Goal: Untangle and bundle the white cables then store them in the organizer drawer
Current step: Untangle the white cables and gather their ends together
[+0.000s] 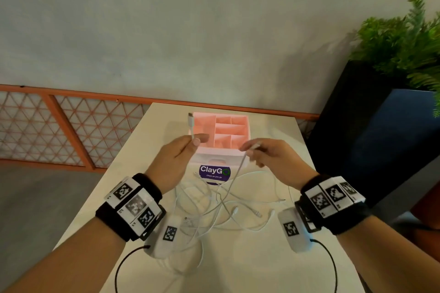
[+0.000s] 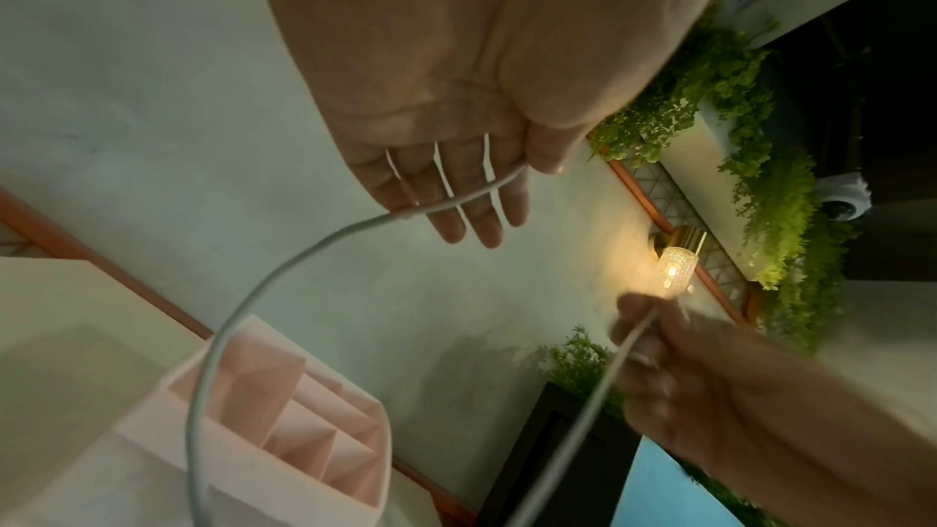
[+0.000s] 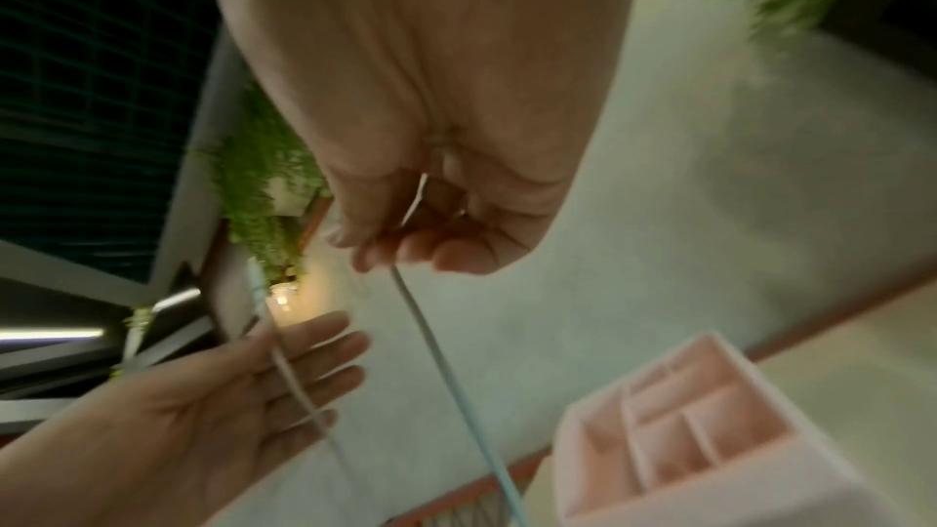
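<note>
A tangle of white cables [image 1: 226, 207] lies on the table in front of the pink organizer [image 1: 207, 156]. My left hand [image 1: 190, 147] is raised before the organizer, its thumb pinching one white cable [image 2: 243, 307] against straight fingers [image 2: 456, 191]. That cable's plug [image 1: 190, 116] sticks up past the hand. To the right, my right hand [image 1: 262, 152] pinches a cable [image 3: 436, 355] with curled fingers [image 3: 385, 251]. This strand hangs down into the tangle. The organizer's top compartments [image 3: 654, 427] hold nothing that I can see.
A purple ClayGo sticker [image 1: 214, 171] is on the table [image 1: 262, 257] just before the organizer. A black planter [image 1: 357, 126] with a green plant [image 1: 404, 43] stands to the right. An orange lattice fence [image 1: 59, 126] runs behind and left of the table.
</note>
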